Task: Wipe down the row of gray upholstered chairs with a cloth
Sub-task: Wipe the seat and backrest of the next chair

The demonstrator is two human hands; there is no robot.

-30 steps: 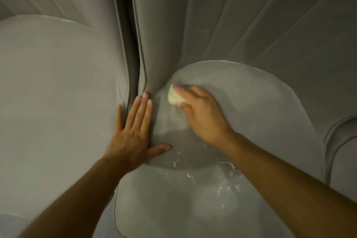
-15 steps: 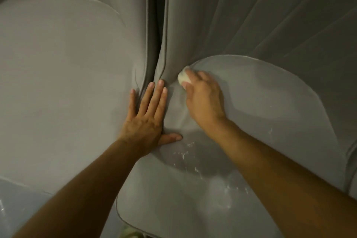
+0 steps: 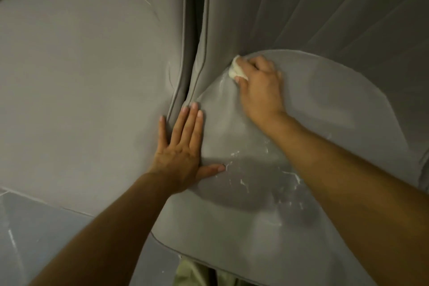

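Note:
Two gray upholstered chairs stand side by side, the left chair seat [image 3: 76, 90] and the right chair seat [image 3: 329, 123]. My right hand [image 3: 260, 86] grips a small cream cloth [image 3: 235, 69], bunched up and pressed where the right seat meets its ribbed backrest [image 3: 313, 2]. Only a corner of the cloth shows past my fingers. My left hand [image 3: 183, 144] lies flat, fingers spread, on the right seat's left edge beside the gap between the chairs. White smears [image 3: 243, 181] mark the seat near its front.
A dark narrow gap [image 3: 193, 18] runs between the two backrests. A gray floor [image 3: 34, 239] shows at the lower left. A bit of olive fabric [image 3: 192, 274] shows below the right seat's front edge.
My right hand with the cloth has slid up and to the right along the seat's rear seam. The left hand stays planted. The view has shifted, showing more floor.

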